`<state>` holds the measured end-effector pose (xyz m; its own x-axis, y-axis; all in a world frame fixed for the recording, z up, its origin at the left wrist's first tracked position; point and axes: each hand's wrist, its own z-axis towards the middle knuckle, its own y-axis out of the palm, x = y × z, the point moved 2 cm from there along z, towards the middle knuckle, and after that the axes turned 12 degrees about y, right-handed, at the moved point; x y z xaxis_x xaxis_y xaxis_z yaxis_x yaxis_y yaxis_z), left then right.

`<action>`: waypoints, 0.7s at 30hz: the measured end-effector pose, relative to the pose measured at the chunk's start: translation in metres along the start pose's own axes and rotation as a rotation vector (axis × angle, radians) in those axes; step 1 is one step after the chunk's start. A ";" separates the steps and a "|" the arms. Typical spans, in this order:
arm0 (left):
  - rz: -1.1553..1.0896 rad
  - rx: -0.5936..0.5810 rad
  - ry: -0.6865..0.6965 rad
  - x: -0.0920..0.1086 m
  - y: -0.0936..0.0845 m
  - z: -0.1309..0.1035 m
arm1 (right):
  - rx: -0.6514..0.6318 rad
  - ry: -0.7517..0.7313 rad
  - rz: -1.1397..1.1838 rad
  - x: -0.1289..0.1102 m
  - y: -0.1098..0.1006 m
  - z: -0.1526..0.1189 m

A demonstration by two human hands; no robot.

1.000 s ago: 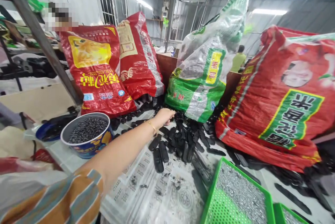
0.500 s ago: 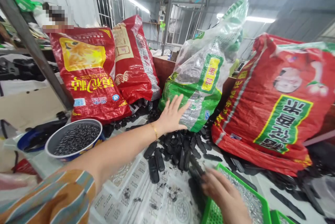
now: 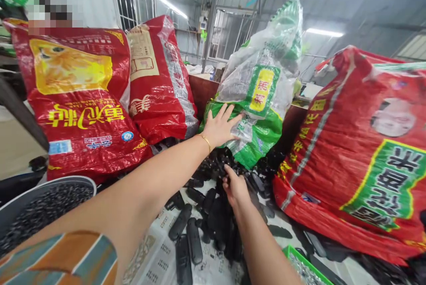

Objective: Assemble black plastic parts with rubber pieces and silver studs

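My left hand (image 3: 221,128) lies with spread fingers against the lower front of a green and clear woven bag (image 3: 262,129). Just below it, my right hand (image 3: 235,186) reaches into a heap of black plastic pieces (image 3: 218,218) at the bag's foot. Its fingers are curled among the dark parts; whatever they pinch is too small and dark to tell apart. Long black pieces (image 3: 194,240) lie on the printed sheet (image 3: 159,254) nearer to me.
Red sacks (image 3: 86,138) stand at the left, and a large red sack (image 3: 346,160) at the right. A bowl of small black parts (image 3: 49,205) sits lower left, a green basket (image 3: 301,260) lower right. A pixelated person is behind the left sack.
My right hand has moved up and left from beside the green basket to the heap under the bag. My left hand stays on the bag, slightly higher. The view has moved closer.
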<state>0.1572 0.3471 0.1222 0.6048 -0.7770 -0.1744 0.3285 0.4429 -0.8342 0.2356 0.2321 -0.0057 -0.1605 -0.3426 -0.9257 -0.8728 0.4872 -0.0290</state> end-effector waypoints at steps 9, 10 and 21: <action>-0.041 -0.032 0.031 -0.025 -0.001 0.001 | 0.337 0.005 -0.360 0.012 -0.087 -0.039; -0.048 -0.037 0.028 -0.023 0.000 0.000 | 0.342 -0.009 -0.408 0.011 -0.085 -0.042; -0.171 -0.270 0.051 -0.016 -0.015 -0.017 | 0.049 -0.038 -0.306 0.014 -0.037 -0.044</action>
<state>0.1304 0.3450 0.1287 0.5181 -0.8544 -0.0396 0.2138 0.1742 -0.9612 0.2457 0.1738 -0.0012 0.1240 -0.4497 -0.8845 -0.8544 0.4049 -0.3256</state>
